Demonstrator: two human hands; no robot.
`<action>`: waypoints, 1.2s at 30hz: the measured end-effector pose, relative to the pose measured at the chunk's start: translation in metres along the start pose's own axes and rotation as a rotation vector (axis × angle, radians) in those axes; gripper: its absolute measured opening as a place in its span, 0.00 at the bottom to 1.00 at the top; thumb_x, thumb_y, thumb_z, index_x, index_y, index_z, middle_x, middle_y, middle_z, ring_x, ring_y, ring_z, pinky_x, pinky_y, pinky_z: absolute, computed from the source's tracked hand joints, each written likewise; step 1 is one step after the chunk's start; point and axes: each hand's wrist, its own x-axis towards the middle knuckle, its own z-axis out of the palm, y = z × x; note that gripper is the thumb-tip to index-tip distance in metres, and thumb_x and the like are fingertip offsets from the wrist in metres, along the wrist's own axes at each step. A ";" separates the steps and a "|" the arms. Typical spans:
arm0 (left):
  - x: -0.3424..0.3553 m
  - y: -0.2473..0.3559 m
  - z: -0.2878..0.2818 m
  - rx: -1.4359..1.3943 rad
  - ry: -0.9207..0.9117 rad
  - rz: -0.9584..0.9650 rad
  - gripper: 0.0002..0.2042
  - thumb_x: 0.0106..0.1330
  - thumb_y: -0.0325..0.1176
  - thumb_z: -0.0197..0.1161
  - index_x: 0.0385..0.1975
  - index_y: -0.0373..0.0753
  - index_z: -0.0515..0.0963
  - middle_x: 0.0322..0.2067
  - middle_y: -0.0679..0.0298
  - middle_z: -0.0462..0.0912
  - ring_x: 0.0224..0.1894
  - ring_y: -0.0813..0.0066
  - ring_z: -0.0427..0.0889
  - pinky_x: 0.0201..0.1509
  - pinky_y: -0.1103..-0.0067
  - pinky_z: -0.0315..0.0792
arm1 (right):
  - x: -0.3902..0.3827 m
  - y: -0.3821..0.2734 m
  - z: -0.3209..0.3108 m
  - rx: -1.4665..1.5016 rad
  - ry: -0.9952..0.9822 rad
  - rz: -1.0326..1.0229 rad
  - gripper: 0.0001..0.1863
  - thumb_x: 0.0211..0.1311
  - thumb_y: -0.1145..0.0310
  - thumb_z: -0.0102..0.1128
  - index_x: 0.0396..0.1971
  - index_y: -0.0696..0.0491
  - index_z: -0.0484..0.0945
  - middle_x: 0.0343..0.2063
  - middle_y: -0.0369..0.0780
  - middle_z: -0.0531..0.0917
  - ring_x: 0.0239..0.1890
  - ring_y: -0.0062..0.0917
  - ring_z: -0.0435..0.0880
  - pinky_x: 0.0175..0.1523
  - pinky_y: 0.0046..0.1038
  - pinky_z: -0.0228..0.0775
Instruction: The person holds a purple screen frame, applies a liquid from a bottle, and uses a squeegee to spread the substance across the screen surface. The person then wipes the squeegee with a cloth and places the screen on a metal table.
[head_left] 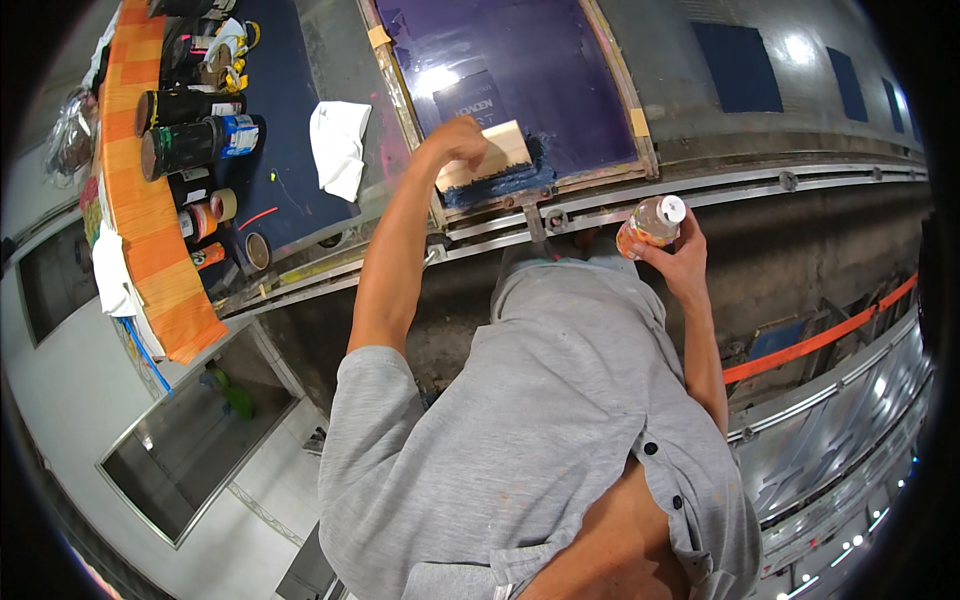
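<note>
in the head view, the left hand is curled over the wooden grip of a squeegee, its fingers bent down on the wood; the squeegee stands on the near end of a purple screen, toward its left corner; thick dark ink lies along the squeegee's lower edge and spreads past it to the right on the screen; a pale, worn frame surrounds the screen, with yellowish tape at its near right side; a metal bracket meets the middle of the frame's near edge, above a long rail; the right hand is wrapped round a clear bottle with an orange label, thumb across the near side; the bottle is held off to the right of the bracket, apart from the screen, with its white cap on; whether it is upright or tilted i cannot tell; left of the frame a crumpled white cloth lies on a dark surface; farther left, dark jars stand in a row beside an orange board, with a tape roll near them; right of the frame, dark blue panels lie spaced along a grey table.
</note>
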 end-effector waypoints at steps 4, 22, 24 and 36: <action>0.007 -0.010 -0.006 0.030 0.030 0.035 0.17 0.33 0.26 0.68 0.29 0.28 0.82 0.37 0.46 0.82 0.42 0.46 0.81 0.45 0.64 0.76 | 0.003 -0.004 0.003 0.034 -0.018 -0.016 0.32 0.39 0.70 0.75 0.49 0.57 0.74 0.42 0.38 0.81 0.46 0.23 0.79 0.55 0.28 0.68; -0.037 0.028 0.002 0.020 0.462 -0.040 0.14 0.47 0.31 0.58 0.33 0.35 0.83 0.34 0.45 0.83 0.40 0.45 0.82 0.45 0.62 0.76 | 0.004 -0.001 -0.007 -0.006 -0.008 -0.023 0.33 0.38 0.71 0.75 0.50 0.57 0.73 0.42 0.38 0.81 0.47 0.23 0.78 0.56 0.28 0.67; -0.001 0.041 -0.005 -0.026 0.232 -0.044 0.17 0.37 0.29 0.61 0.32 0.33 0.83 0.34 0.44 0.83 0.39 0.48 0.83 0.44 0.63 0.75 | 0.003 -0.001 -0.009 -0.021 -0.005 -0.021 0.33 0.38 0.71 0.75 0.50 0.57 0.74 0.42 0.38 0.81 0.47 0.23 0.78 0.56 0.29 0.67; -0.060 0.042 0.041 0.051 0.628 0.190 0.09 0.44 0.26 0.61 0.26 0.32 0.82 0.27 0.46 0.81 0.33 0.49 0.81 0.37 0.61 0.74 | 0.006 0.001 -0.002 0.020 -0.009 -0.021 0.32 0.39 0.71 0.75 0.49 0.57 0.74 0.41 0.38 0.81 0.46 0.23 0.79 0.55 0.28 0.68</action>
